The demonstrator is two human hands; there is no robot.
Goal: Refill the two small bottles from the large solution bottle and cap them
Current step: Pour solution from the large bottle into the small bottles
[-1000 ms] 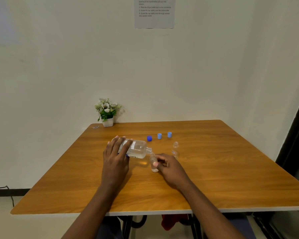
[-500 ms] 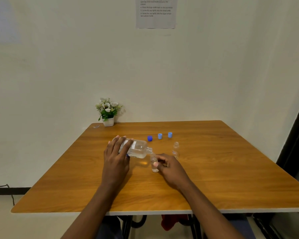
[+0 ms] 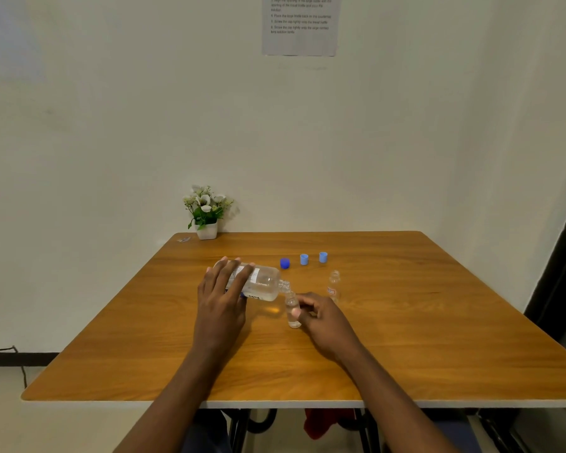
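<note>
My left hand (image 3: 221, 297) grips the large clear solution bottle (image 3: 264, 284), tipped on its side with its open neck over the mouth of a small clear bottle (image 3: 292, 310). My right hand (image 3: 321, 317) holds that small bottle upright on the table, thumb and fingers round it. A little liquid shows at its bottom. The second small bottle (image 3: 334, 284) stands uncapped just behind my right hand. A dark blue cap (image 3: 285, 263) and two light blue caps (image 3: 304, 259) (image 3: 323, 257) sit in a row farther back.
The wooden table (image 3: 406, 338) stands against a white wall. A small potted flower plant (image 3: 206, 212) is at its back left corner, with a small scrap (image 3: 183, 239) beside it. A printed sheet (image 3: 299, 24) hangs on the wall.
Both hands and the bottles keep nearly the same pose; the large bottle stays tipped over the small one.
</note>
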